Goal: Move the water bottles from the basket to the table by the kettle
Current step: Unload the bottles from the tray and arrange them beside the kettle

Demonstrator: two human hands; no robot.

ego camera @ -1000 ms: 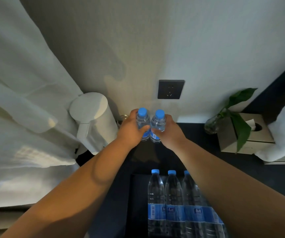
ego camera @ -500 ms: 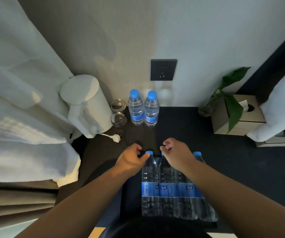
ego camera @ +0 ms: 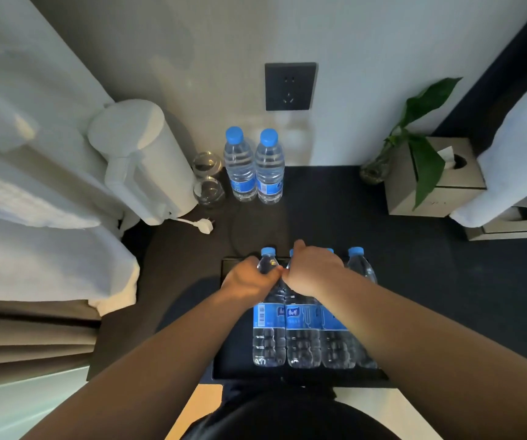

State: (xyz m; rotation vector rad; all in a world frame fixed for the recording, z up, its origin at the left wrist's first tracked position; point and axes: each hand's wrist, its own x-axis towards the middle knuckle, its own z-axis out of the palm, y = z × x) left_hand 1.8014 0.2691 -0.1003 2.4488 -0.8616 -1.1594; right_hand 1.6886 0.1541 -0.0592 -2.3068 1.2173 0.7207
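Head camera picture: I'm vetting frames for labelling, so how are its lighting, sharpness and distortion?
Head view: dim, the dark table swallowing detail; the kettle casts a soft shadow rightward on the wall; wide-angle distortion bows the edges; labels on the basket bottles are sharp; no harsh glare.

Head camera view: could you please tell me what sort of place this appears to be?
Probably a hotel room: a white kettle, two glasses and water bottles stand on a dark table by the wall, with a tissue box nearby.
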